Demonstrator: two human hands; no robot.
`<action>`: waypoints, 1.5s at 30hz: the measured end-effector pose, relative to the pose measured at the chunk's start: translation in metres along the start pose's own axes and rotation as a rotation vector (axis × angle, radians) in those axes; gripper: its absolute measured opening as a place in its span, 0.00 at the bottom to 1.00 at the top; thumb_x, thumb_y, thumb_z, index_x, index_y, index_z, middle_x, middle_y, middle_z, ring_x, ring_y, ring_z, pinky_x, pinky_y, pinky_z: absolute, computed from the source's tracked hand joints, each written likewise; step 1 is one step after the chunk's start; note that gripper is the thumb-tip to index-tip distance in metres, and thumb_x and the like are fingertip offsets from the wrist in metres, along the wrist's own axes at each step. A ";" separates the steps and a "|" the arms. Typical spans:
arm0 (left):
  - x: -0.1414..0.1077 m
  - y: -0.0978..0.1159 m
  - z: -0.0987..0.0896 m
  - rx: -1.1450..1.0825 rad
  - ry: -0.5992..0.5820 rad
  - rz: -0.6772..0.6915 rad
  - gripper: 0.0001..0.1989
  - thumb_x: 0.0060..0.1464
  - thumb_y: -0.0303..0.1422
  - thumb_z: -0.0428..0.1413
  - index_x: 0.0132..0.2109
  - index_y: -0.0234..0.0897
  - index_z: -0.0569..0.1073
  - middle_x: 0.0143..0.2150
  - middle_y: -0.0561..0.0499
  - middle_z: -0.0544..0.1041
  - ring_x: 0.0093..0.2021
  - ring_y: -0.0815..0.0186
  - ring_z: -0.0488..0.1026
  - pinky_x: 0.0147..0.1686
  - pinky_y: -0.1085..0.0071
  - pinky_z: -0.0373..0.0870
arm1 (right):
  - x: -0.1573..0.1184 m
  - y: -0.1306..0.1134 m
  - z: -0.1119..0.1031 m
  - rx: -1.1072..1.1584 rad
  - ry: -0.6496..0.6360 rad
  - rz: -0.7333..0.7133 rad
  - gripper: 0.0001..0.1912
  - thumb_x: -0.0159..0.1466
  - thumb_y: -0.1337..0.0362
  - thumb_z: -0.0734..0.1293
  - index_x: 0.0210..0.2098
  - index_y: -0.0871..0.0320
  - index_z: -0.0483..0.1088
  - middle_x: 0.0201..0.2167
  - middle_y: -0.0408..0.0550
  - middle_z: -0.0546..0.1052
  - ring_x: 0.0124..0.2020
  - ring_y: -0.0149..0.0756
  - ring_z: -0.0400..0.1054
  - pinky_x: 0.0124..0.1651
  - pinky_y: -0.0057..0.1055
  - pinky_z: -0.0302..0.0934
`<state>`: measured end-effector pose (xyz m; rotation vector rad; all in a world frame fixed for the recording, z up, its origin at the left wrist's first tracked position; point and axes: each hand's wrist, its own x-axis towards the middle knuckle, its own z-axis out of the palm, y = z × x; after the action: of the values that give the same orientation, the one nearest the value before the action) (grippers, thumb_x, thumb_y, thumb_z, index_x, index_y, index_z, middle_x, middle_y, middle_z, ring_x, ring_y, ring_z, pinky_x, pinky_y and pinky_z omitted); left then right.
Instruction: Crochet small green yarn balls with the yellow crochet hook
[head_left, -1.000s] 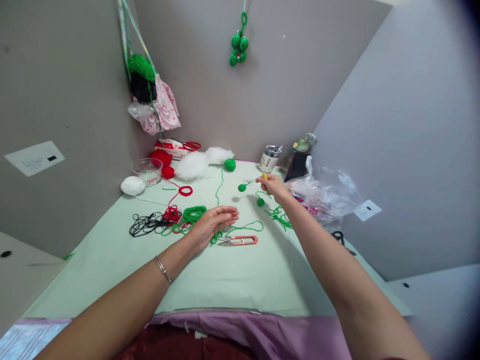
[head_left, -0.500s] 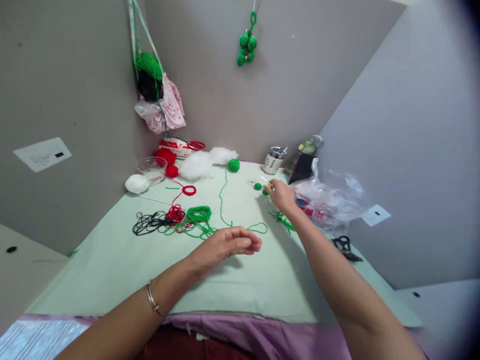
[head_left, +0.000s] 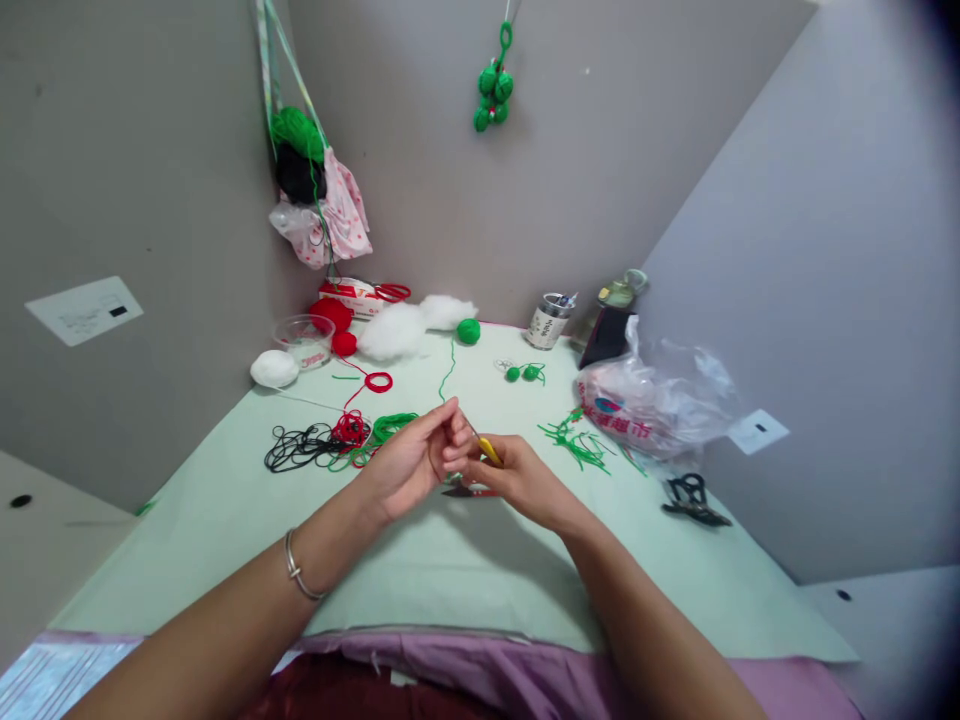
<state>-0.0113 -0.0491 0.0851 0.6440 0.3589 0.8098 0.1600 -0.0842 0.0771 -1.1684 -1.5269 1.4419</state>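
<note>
Over the middle of the table, my right hand (head_left: 525, 480) is closed on a crochet hook (head_left: 490, 452) with a yellow handle; its thin metal shaft points up and left at my left fingers. My left hand (head_left: 412, 455) is closed, fingers curled and meeting the right fingertips. Green yarn (head_left: 448, 378) runs from a green ball (head_left: 468, 331) at the back down to my left hand, which hides its end. Beneath the hands lies a tool with a dark blade and red handle (head_left: 480, 491), partly covered. Whatever sits between the fingertips is hidden.
Left are tangled black cords (head_left: 296, 447), a red yarn ring (head_left: 379, 382), a white ball (head_left: 274, 368) and stuffing (head_left: 394, 331). Right are two small green balls (head_left: 530, 372), green yarn scraps (head_left: 576, 445), a plastic bag (head_left: 652, 395) and black-handled scissors (head_left: 694, 500). A tin (head_left: 550, 321) stands behind.
My right hand has come back from beside the small green balls, bringing the crochet hook to my left hand. The left hand has shifted left and turned its palm inward, fingers curled.
</note>
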 end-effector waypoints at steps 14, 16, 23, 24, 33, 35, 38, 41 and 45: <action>0.037 0.038 -0.029 0.523 0.073 0.138 0.16 0.55 0.44 0.66 0.40 0.34 0.80 0.46 0.44 0.79 0.44 0.61 0.77 0.39 0.70 0.75 | -0.011 -0.002 -0.091 0.510 0.474 -0.309 0.11 0.60 0.58 0.73 0.29 0.56 0.70 0.34 0.42 0.79 0.17 0.19 0.33 0.15 0.23 0.36; 0.038 0.043 -0.042 0.607 0.129 0.192 0.17 0.55 0.47 0.64 0.40 0.36 0.80 0.46 0.44 0.80 0.49 0.58 0.77 0.48 0.65 0.75 | -0.015 -0.003 -0.102 0.556 0.495 -0.341 0.11 0.61 0.59 0.71 0.27 0.56 0.68 0.33 0.42 0.79 0.16 0.19 0.31 0.14 0.23 0.38; 0.029 0.058 -0.071 1.054 0.334 0.285 0.12 0.49 0.41 0.67 0.39 0.41 0.81 0.43 0.50 0.81 0.47 0.54 0.74 0.50 0.63 0.69 | -0.016 0.000 -0.111 0.622 0.504 -0.376 0.13 0.62 0.60 0.71 0.26 0.55 0.64 0.28 0.38 0.73 0.15 0.19 0.32 0.13 0.21 0.41; 0.027 0.059 -0.072 1.110 0.333 0.270 0.11 0.47 0.39 0.67 0.38 0.42 0.81 0.41 0.51 0.81 0.45 0.54 0.74 0.49 0.63 0.69 | -0.015 0.000 -0.111 0.624 0.502 -0.371 0.13 0.62 0.61 0.72 0.26 0.55 0.65 0.28 0.38 0.73 0.15 0.19 0.33 0.13 0.20 0.41; 0.025 0.049 -0.088 1.275 0.278 0.301 0.11 0.32 0.30 0.71 0.27 0.44 0.78 0.39 0.49 0.83 0.46 0.51 0.76 0.51 0.62 0.69 | -0.013 0.006 -0.116 0.640 0.516 -0.377 0.14 0.62 0.61 0.72 0.27 0.55 0.64 0.26 0.37 0.69 0.14 0.18 0.35 0.13 0.20 0.42; 0.026 0.052 -0.093 1.231 0.352 0.390 0.09 0.37 0.31 0.69 0.27 0.43 0.76 0.38 0.49 0.82 0.45 0.53 0.76 0.49 0.63 0.69 | -0.015 0.006 -0.119 0.656 0.535 -0.397 0.13 0.62 0.62 0.72 0.27 0.55 0.64 0.25 0.36 0.68 0.13 0.18 0.37 0.13 0.19 0.44; 0.028 0.064 -0.099 1.102 0.514 0.546 0.08 0.46 0.35 0.65 0.32 0.42 0.74 0.33 0.53 0.77 0.37 0.60 0.73 0.42 0.66 0.68 | -0.017 0.007 -0.127 0.676 0.571 -0.431 0.13 0.61 0.63 0.73 0.27 0.55 0.64 0.23 0.34 0.67 0.13 0.18 0.39 0.14 0.19 0.48; 0.029 0.078 -0.107 0.910 0.648 0.665 0.12 0.49 0.38 0.63 0.36 0.42 0.68 0.30 0.56 0.72 0.32 0.64 0.71 0.36 0.69 0.68 | -0.020 0.008 -0.135 0.678 0.615 -0.458 0.15 0.62 0.63 0.72 0.26 0.55 0.63 0.22 0.34 0.67 0.13 0.18 0.40 0.15 0.20 0.49; 0.028 0.093 -0.116 0.667 0.759 0.738 0.15 0.49 0.38 0.64 0.37 0.42 0.65 0.30 0.58 0.72 0.28 0.67 0.70 0.32 0.71 0.68 | -0.024 0.008 -0.143 0.646 0.690 -0.487 0.16 0.62 0.62 0.72 0.25 0.55 0.62 0.21 0.35 0.67 0.13 0.19 0.40 0.14 0.21 0.47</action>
<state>-0.1053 0.0653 0.0569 1.1035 1.1520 1.6738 0.3023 -0.0590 0.0877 -0.7065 -0.7037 0.9350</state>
